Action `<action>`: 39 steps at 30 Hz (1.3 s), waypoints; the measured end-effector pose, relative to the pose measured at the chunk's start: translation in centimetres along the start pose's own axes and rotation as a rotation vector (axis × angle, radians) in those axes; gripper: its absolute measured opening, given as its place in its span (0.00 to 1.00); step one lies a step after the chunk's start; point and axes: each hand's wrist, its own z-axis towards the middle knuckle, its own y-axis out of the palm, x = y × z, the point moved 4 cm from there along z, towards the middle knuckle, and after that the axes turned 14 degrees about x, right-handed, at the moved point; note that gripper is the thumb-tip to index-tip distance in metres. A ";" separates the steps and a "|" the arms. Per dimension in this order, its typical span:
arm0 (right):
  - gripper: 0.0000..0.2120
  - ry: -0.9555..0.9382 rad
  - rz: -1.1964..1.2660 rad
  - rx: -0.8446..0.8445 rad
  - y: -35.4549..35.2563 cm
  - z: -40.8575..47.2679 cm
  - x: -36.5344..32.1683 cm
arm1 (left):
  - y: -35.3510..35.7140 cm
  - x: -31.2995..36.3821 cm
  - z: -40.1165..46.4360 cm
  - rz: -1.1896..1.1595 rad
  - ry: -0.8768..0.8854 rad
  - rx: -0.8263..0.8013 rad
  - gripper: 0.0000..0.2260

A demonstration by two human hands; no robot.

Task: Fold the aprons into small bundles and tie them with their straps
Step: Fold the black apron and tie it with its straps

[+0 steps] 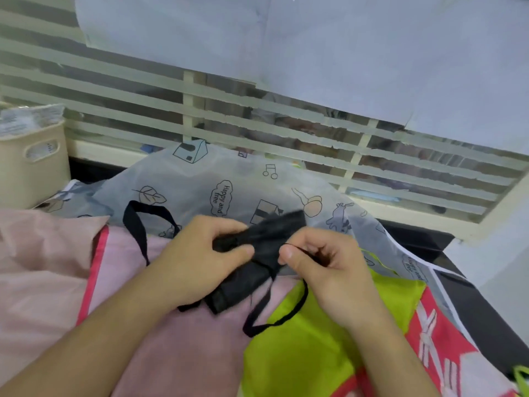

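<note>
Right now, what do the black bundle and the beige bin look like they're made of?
Black bundle: soft matte woven fabric, probably; it folds and creases in both hands.
Beige bin: likely molded plastic, smooth, with a rigid wall and cut-out handle slot.

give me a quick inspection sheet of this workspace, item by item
surface: dark table, mostly covered by cloth
job's things: black apron folded into a bundle, black strap looping loose below it; pink apron, green apron, printed grey apron spread beneath
clutter: beige basket at far left
grippers: left hand grips the bundle; right hand pinches the strap
cables: nothing seen
surroundings: striped glass partition, pale sheets hung over it
</note>
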 end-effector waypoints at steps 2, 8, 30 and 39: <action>0.07 -0.026 -0.029 0.060 -0.9 0.3 -0.6 | 0.8 0.6 -0.7 -0.015 0.039 -0.291 0.05; 0.07 0.049 -0.009 -0.048 -2.5 0.7 -0.1 | 2.0 2.2 -3.6 -0.220 0.045 -0.811 0.08; 0.29 0.335 0.426 -0.158 1.1 -1.0 1.5 | 0.3 0.3 -0.7 -0.795 -0.330 -0.212 0.13; 0.23 0.324 0.118 -0.127 2.0 -1.2 0.7 | 0.1 0.7 -0.7 -0.676 -0.279 -0.028 0.08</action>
